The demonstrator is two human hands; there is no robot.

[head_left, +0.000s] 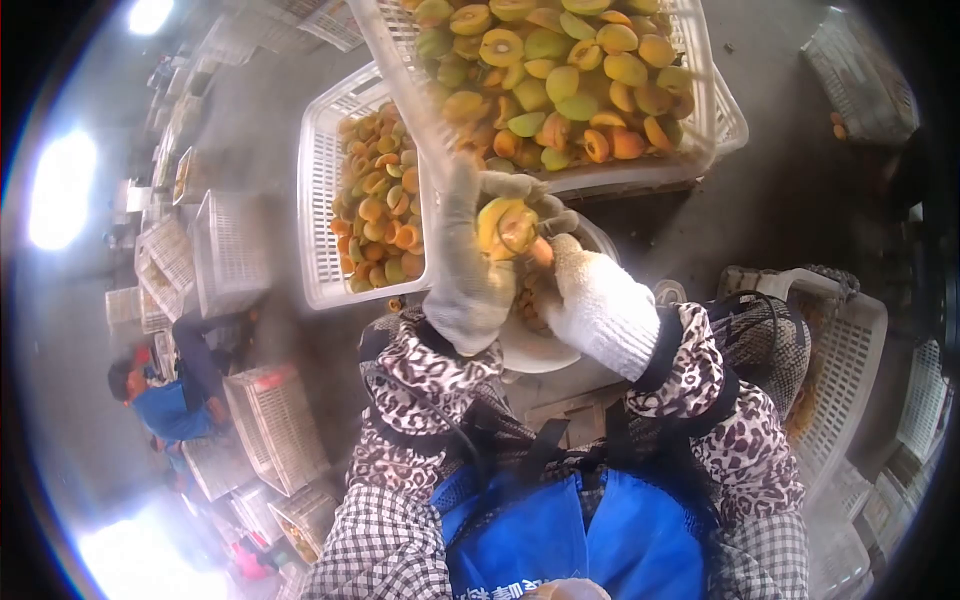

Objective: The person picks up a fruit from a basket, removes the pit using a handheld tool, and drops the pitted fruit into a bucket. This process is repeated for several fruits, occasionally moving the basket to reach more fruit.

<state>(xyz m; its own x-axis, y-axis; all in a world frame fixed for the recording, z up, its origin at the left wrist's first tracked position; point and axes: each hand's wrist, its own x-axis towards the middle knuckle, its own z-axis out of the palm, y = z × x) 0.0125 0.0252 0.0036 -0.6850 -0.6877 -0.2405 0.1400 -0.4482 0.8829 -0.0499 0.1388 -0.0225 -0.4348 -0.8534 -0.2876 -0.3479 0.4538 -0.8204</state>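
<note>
My left hand (478,265), in a pale work glove, is closed around a yellow peach half (507,228), its cut face turned up. My right hand (600,300), in a white knit glove, pinches a small tool (541,251) against the fruit. The tool looks orange near the fingers, with a thin curved loop over the cut face; its grip is hidden. Beneath both hands is a white bucket (545,358) holding small brownish pieces, probably pits. Just beyond my hands stands a white crate (705,130) full of green, yellow and orange peach halves (560,80).
A lower white crate (312,230) at the left holds smaller fruit pieces. Another crate (850,370) stands by my right side. Stacked crates (275,425) line the left, where a person in blue (180,405) sits. A crate (865,75) lies at the far right.
</note>
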